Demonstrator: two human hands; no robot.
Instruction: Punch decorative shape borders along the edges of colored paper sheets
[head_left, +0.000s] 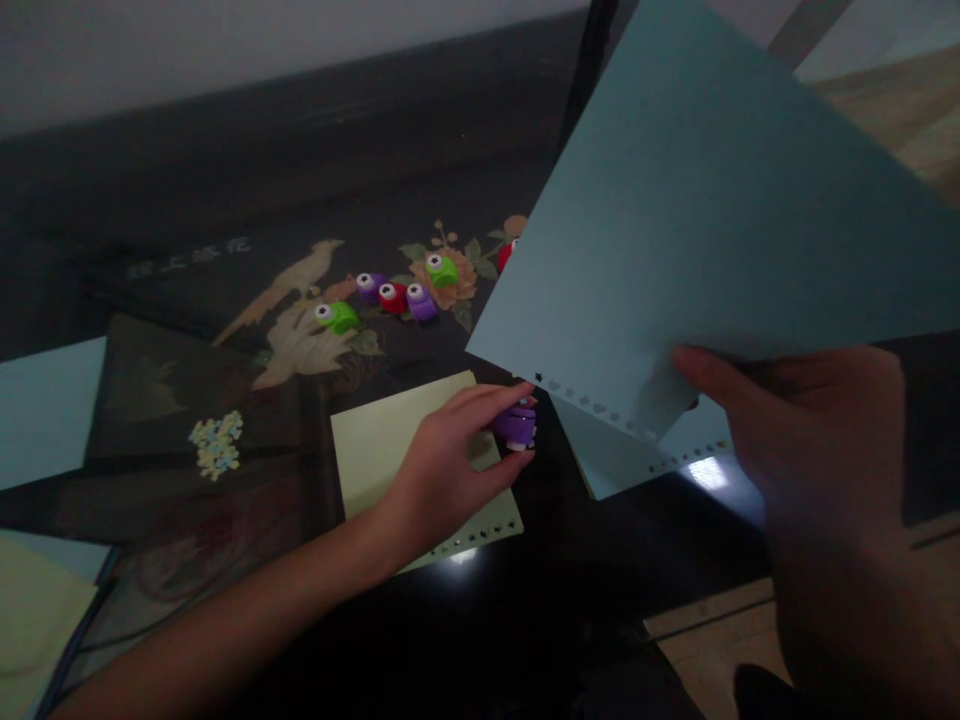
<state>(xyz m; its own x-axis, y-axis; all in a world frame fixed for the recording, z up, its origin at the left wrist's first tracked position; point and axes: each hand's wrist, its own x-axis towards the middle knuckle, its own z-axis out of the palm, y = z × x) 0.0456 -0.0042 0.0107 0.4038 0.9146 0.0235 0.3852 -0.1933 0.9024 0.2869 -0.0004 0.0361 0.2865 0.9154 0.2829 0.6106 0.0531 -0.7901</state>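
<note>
My left hand (450,455) rests on a pale yellow sheet (375,445) and grips a small purple craft punch (516,424) between thumb and fingers. My right hand (795,430) holds up a large light blue sheet (705,200), tilted, with a row of small punched shapes along its lower edge. A second blue sheet (622,460) lies under it on the table. The yellow sheet also has punched holes along its near edge.
Several small punches, green (339,317), red (391,296) and purple (420,300), stand in a cluster on the dark glass table (225,200) with a bird and flower picture. Blue (45,410) and yellow (37,610) sheets lie at the left edge. Wooden floor shows at the right.
</note>
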